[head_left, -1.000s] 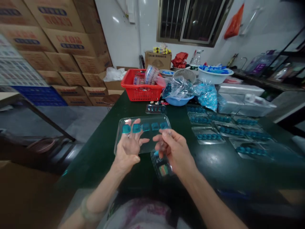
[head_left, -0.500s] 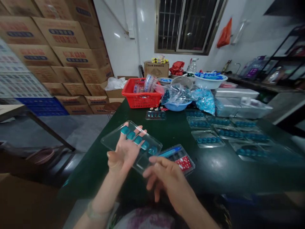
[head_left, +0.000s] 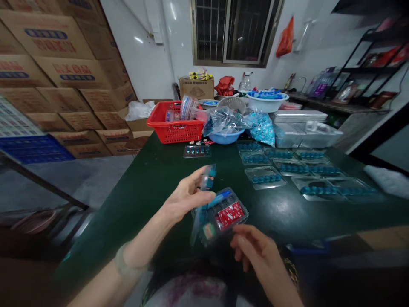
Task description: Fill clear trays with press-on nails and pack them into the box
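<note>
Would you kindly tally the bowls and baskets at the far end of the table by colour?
Red basket: 1
Pale grey strainer basket: 1
Blue bowl: 1
White bowls: 2 (large, small)
Total: 5
</note>
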The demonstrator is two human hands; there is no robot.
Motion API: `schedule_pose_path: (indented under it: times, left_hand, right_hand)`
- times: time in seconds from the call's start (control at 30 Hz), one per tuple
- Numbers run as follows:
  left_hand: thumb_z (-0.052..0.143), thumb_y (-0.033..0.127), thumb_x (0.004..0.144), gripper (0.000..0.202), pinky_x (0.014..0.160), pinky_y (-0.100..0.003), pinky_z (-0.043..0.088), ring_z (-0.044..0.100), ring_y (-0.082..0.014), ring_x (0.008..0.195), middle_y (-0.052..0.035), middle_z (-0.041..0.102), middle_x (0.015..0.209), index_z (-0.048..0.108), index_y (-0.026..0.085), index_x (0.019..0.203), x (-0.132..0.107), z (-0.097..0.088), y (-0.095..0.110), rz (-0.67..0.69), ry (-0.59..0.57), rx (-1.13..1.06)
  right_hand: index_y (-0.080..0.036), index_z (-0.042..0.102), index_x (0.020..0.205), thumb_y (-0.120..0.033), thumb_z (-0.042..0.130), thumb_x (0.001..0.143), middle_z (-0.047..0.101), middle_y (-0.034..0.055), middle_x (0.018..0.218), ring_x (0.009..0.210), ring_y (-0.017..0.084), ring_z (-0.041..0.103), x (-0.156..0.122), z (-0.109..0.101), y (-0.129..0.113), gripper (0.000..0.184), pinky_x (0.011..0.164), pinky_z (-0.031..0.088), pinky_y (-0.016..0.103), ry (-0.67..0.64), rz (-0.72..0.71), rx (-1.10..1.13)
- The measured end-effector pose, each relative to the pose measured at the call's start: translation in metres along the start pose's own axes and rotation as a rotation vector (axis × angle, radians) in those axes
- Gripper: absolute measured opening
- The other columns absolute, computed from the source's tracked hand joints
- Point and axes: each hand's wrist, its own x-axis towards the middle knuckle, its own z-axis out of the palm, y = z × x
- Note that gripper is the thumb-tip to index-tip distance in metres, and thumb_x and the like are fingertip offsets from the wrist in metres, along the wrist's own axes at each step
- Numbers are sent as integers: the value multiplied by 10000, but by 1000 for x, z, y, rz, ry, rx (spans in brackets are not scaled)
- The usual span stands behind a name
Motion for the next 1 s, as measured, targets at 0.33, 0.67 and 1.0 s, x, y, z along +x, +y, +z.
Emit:
schedule_pose_path:
  times: [0.33,0.67,1.0]
  left_hand:
    - [597,708,499,920,807,-489,323,447,-360,959,-180,539,1081,490,164,1234,20,71,-35,20,-12,1276]
    - [551,701,544,1024,879,-572,245,318,-451,1157,-251,326,1340,313,113,1348,15,86,-59,-181,-51,1360]
    - [665,705,384,1226,972,-621,163,209,-455,1267,-231,215,1425,211,190,1400,15,62,-56,-166,-212,1134]
  right_hand:
    - [-156,567,977,-447,556,806,596,34,703,510,114,507,-3,-26,12,338,388,360,196,170,4,32]
    - [-162,588,960,-480,587,768,613,42,704,531,135,536,7,-41,29,372,378,376,203,214,6,69]
    - [-160,575,981,-478,588,768,606,44,724,516,128,525,17,-42,29,383,350,354,188,212,32,23]
